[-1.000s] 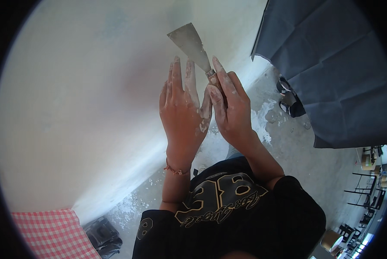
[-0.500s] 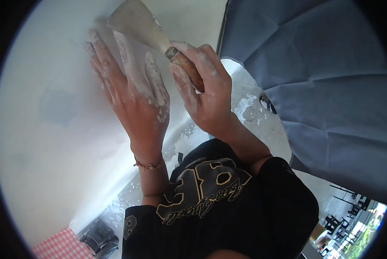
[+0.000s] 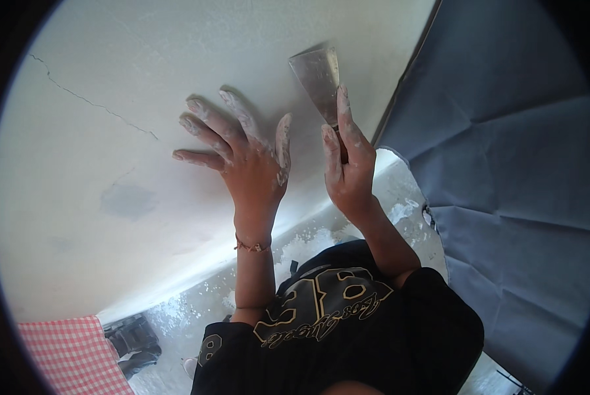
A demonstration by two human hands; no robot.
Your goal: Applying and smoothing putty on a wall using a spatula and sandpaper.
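My left hand lies against the pale wall with its fingers spread and nothing in it. White paste coats its fingers, thickest on the thumb and index finger. To its right, my right hand grips a putty knife by the handle, index finger stretched along it. The wide metal blade points up and its edge is at the wall; whether it touches I cannot tell. Most of the handle is hidden in my fingers. A thin dark crack runs down the wall left of my left hand, above a grey damp-looking patch.
A large dark grey-blue creased sheet hangs on the right, beside the wall's edge. White splashes mark the grey floor below. At the lower left are a pink-and-white checked cloth and a dark bundle.
My left hand has left the blade and now rests spread on the wall. The putty knife has moved right, away from it, and turned more upright. The view has shifted, showing the crack.
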